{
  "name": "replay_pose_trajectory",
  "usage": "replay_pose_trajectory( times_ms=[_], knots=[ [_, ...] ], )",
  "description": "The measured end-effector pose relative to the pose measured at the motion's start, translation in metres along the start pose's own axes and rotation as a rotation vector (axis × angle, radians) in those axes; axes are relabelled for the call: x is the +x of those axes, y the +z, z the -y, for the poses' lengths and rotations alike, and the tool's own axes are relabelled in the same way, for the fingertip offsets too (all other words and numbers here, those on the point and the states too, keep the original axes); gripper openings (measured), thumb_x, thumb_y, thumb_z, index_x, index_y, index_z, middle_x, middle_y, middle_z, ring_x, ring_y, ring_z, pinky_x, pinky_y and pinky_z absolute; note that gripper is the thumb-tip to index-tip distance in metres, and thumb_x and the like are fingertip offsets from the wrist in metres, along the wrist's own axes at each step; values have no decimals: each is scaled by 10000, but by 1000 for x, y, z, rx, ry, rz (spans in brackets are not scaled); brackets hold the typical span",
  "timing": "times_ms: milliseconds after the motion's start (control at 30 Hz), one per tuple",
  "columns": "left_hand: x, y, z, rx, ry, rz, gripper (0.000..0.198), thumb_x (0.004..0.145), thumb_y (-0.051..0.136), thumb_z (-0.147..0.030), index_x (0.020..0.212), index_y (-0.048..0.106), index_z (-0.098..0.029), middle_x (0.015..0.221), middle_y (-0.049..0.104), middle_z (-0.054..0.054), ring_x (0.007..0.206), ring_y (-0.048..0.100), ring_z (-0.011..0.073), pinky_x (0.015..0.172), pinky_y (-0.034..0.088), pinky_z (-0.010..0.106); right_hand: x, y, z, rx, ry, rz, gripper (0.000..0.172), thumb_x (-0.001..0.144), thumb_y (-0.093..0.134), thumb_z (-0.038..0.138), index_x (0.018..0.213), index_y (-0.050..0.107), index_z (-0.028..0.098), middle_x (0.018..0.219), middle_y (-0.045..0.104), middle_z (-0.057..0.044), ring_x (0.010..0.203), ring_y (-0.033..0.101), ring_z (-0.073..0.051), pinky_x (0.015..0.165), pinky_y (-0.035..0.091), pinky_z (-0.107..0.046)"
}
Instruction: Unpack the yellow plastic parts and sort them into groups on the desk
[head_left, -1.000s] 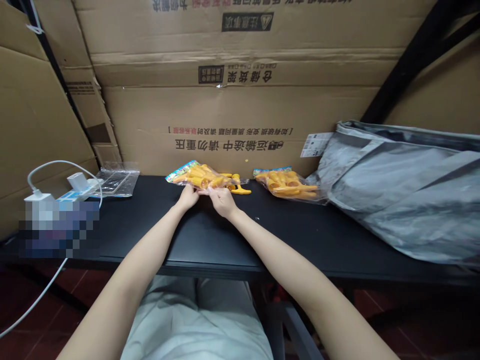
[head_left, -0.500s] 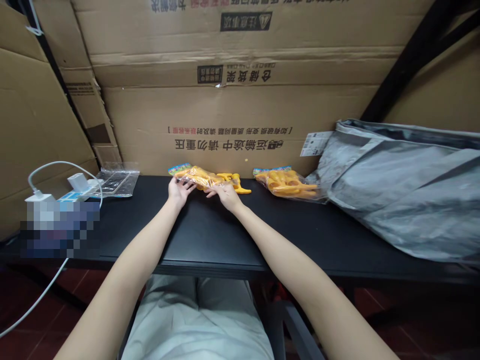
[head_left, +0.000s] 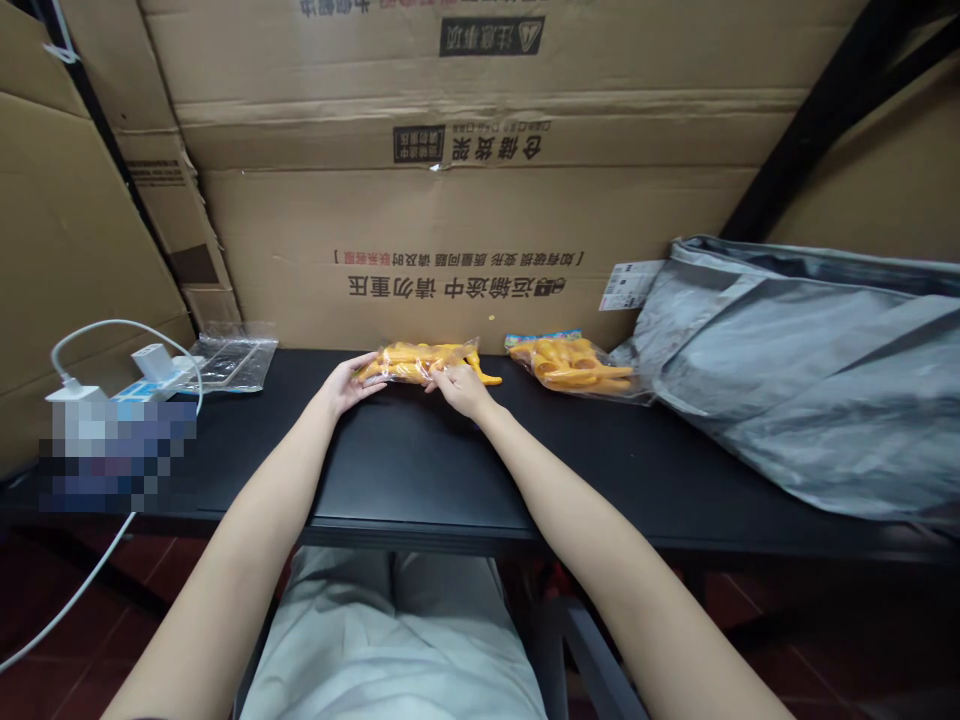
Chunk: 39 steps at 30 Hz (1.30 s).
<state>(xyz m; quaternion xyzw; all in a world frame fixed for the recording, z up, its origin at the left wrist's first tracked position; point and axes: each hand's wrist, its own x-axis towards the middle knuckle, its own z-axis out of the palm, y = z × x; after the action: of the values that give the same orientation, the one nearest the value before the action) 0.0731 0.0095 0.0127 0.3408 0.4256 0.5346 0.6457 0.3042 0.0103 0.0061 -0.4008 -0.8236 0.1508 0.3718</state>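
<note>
A clear plastic bag of orange-yellow plastic pieces (head_left: 409, 362) lies level between my hands near the back of the desk. My left hand (head_left: 346, 386) grips its left end, thumb over the top and fingers beneath. At the front right of the bag, my right hand (head_left: 459, 388) has its fingers closed on the plastic. Just behind that hand lies a loose orange-yellow piece (head_left: 489, 379), partly hidden by the bag. Further right rests a second clear bag of similar pieces (head_left: 574, 366), with a colourful header; neither hand touches it.
A large grey bag (head_left: 795, 380) takes up the desk's right side. On the left are a power strip with white chargers (head_left: 79, 408), a white cable (head_left: 112, 325) and a flat clear plastic packet (head_left: 236, 365). A cardboard wall (head_left: 450, 215) stands behind the black desk (head_left: 420, 470).
The bag in my hands has turned and lowered; its colourful header no longer shows at the left. My left hand has shifted slightly left, its fingers now under the bag's end.
</note>
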Motion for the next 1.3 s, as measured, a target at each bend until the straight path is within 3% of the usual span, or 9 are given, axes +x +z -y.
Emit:
replay_pose_trajectory(
  times_ms=[267,367,500,567,700,833,967,1100,1300],
  knots=[
    [-2,21,12,31,213,-194,575,826,653,-121,1362,465,-208,1008,710,101,568,668,103,576,573,233,2,4,-11,-96,8,-27,505,962,374,422,720,775,232,808,755,-44,858,687,-217,879,489,-375],
    [-5,26,12,-5,355,-211,617,848,628,-132,1417,418,-245,1127,679,101,621,679,92,617,585,223,6,11,-15,11,-8,-81,518,971,325,460,885,781,232,1004,748,-58,1052,649,-256,997,440,-438],
    [-5,31,15,-5,490,-231,665,833,645,-146,1435,401,-286,1306,591,99,777,702,113,677,590,215,13,25,-22,95,84,-145,432,930,424,430,1223,652,209,1388,551,-89,1355,420,-283,1141,256,-530],
    [-4,32,18,54,496,-255,633,833,641,-152,1419,429,-264,1333,568,111,794,702,121,651,583,202,15,29,-26,83,175,-181,475,875,512,364,1303,568,167,1438,487,-136,1371,395,-287,1132,289,-513],
    [-1,33,24,203,477,-301,524,877,582,-223,1389,471,-203,1338,559,140,780,693,136,569,564,200,12,27,-27,-37,211,-277,396,806,522,226,1188,572,134,1237,601,-176,1156,573,-287,1004,448,-475],
    [-1,36,31,351,521,-243,509,896,558,-327,1384,482,-204,1359,555,123,878,679,177,572,555,217,5,22,-8,-170,45,-330,360,815,486,195,1167,555,167,1186,596,-157,1069,599,-277,896,521,-450],
    [-5,38,34,504,564,-121,535,918,501,-434,1412,454,-233,1389,543,104,1059,641,226,780,556,299,-2,27,14,-249,-99,-169,662,769,537,154,1414,386,187,1481,396,-137,1246,513,-280,960,514,-430],
    [-15,39,33,767,671,-4,552,932,443,-488,1419,449,-228,1371,563,97,1246,538,255,1036,418,384,-4,30,20,-272,-46,-68,670,847,543,265,1482,329,243,1572,271,-96,1242,535,-306,930,539,-461],
    [-21,41,33,886,703,69,611,940,373,-548,1437,414,-197,1183,672,104,1126,616,251,1002,428,378,-1,19,18,-280,105,-97,491,920,490,311,1403,491,225,1503,414,-83,1218,567,-311,1005,494,-479]
  ],
)
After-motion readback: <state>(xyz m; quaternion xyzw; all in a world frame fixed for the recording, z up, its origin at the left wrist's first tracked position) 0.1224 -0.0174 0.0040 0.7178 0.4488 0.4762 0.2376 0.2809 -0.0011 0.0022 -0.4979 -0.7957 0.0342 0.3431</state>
